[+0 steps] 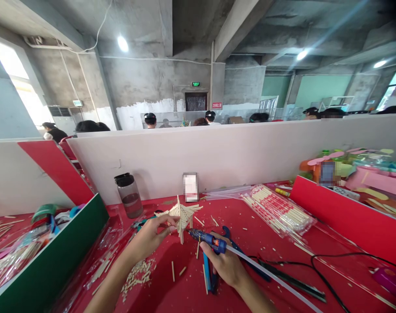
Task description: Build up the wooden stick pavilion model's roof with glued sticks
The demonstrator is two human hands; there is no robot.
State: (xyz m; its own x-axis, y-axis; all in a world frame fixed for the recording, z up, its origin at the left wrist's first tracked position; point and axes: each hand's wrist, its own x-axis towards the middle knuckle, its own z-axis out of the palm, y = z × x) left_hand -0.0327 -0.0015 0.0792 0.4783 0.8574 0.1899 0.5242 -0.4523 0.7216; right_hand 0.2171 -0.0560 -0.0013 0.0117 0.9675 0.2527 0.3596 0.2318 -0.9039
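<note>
My left hand (157, 230) pinches the left side of a small wooden stick model (181, 214), which has a peaked, roof-like top and thin legs. In my right hand (226, 261) is a blue hot glue gun (211, 240), fingers wrapped round its grip. Its dark nozzle points left, close to the model's lower right side; I cannot tell whether they touch. A long translucent glue stick (266, 271) runs out of the gun's back toward the lower right. Beneath the right hand lies a blue tool (207, 274), partly covered.
Cut stick pieces (137, 278) are heaped at the left on the red table (159, 300). Behind stand a dark-lidded bottle (129, 195) and a phone (190, 187). Packs of sticks (279, 208) lie at the right, near a black cable (315, 265). Green (64, 256) and red (348, 217) dividers flank the space.
</note>
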